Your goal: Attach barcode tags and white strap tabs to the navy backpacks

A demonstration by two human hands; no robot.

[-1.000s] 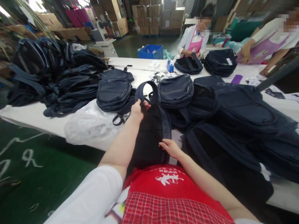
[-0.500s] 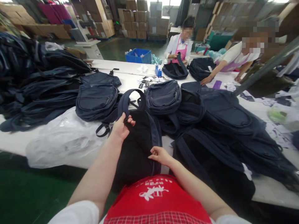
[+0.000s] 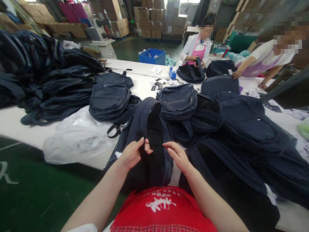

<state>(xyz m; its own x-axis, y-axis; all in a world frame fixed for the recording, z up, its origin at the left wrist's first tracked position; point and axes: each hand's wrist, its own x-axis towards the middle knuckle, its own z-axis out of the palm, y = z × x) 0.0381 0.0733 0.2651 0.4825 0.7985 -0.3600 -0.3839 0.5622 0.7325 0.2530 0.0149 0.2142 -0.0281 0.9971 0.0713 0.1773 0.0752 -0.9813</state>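
A dark navy backpack [image 3: 166, 164] lies in front of me, black padded back panel facing up. My left hand [image 3: 134, 154] is closed around the lower, webbing end of its shoulder strap [image 3: 141, 117], which arches up over the panel. My right hand [image 3: 177, 155] hovers at the panel's right side with fingers loosely stretched and nothing visible between them; whether the fingertips touch the bag I cannot tell. A black strap loop [image 3: 114, 131] sticks out at the bag's left.
More navy backpacks lie right [image 3: 248, 125], beyond [image 3: 177, 101] and in a left pile [image 3: 62, 87]. A clear plastic bag [image 3: 77, 138] lies left on the white table [image 3: 142, 85]. Tags, a blue tape dispenser [image 3: 172, 73] and a blue bin [image 3: 152, 57] are farther off. Two co-workers handle bags opposite.
My left hand has drawn the strap end toward me and its arch now lies over the back panel. My right hand has risen slightly, fingers straighter. The view has swung left.
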